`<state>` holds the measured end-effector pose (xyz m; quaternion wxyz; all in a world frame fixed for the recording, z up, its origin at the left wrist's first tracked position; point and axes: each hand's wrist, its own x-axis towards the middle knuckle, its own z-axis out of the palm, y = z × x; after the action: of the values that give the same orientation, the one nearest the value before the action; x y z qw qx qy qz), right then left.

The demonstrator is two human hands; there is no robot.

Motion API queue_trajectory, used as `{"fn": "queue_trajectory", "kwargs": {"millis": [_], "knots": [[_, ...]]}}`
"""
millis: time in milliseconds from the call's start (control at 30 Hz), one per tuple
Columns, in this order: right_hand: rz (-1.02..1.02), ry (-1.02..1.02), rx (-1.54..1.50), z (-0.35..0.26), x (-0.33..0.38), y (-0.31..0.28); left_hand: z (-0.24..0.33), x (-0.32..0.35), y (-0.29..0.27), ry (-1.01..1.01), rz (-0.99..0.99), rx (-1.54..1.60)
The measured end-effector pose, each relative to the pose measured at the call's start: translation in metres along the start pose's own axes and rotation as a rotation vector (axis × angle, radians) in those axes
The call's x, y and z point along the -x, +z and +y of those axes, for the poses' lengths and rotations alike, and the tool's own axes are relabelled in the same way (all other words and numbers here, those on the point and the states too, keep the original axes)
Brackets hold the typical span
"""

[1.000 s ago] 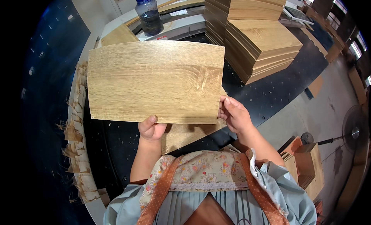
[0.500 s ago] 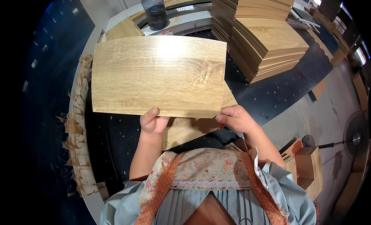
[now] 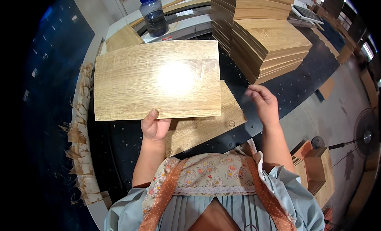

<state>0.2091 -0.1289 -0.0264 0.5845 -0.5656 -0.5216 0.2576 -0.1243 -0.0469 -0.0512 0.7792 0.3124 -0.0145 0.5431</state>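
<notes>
My left hand [image 3: 155, 126] grips the near edge of a light oak-grained rectangular panel [image 3: 156, 80] and holds it up flat above the dark worktable [image 3: 119, 143]; glare shines off its middle. A second, similar panel [image 3: 202, 123] lies on the table beneath it, partly hidden. My right hand [image 3: 264, 104] hovers to the right of the held panel with its fingers loosely curled and nothing in it, just off the lower panel's right corner.
Two tall stacks of like panels [image 3: 270, 44] stand at the back right. A plastic water bottle [image 3: 152, 14] with a blue cap stands at the back. Wood shavings [image 3: 79, 123] line the table's left rim. Cardboard boxes [image 3: 317, 171] sit on the floor at right.
My right hand has let go of the panel's lower right corner and moved off to the right. The left hand alone holds the panel now, which has tipped flatter.
</notes>
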Motion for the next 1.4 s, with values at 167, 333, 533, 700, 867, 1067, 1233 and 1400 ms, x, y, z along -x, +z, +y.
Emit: {"fn": "queue_trajectory", "kwargs": {"millis": [167,333,533,700,867,1067,1233,1400], "knots": [[0.266,-0.123,0.386,0.013,-0.007,-0.016,0.005,0.000,0.009,-0.001,0.009,-0.001],[0.137,0.070,0.071,0.008,0.002,-0.009,-0.003,-0.001,0.011,-0.003,0.080,0.031],[-0.194,0.286,-0.452,0.003,0.008,0.019,-0.011,0.004,0.022,0.002,0.097,-0.033],[-0.496,0.410,-0.723,-0.012,0.022,0.059,-0.016,0.006,0.025,-0.031,0.036,-0.133],[-0.405,0.463,-1.140,-0.009,0.038,0.089,-0.018,0.003,0.029,-0.085,0.036,-0.220],[-0.262,0.500,-1.218,-0.002,0.039,0.081,-0.005,0.005,0.012,0.049,-0.013,0.142],[-0.365,0.471,-1.093,-0.002,0.033,0.072,-0.009,0.024,0.011,0.007,0.188,-0.043],[-0.456,0.411,-1.147,-0.003,0.030,0.073,-0.003,0.033,-0.007,-0.078,0.173,0.040]]}}
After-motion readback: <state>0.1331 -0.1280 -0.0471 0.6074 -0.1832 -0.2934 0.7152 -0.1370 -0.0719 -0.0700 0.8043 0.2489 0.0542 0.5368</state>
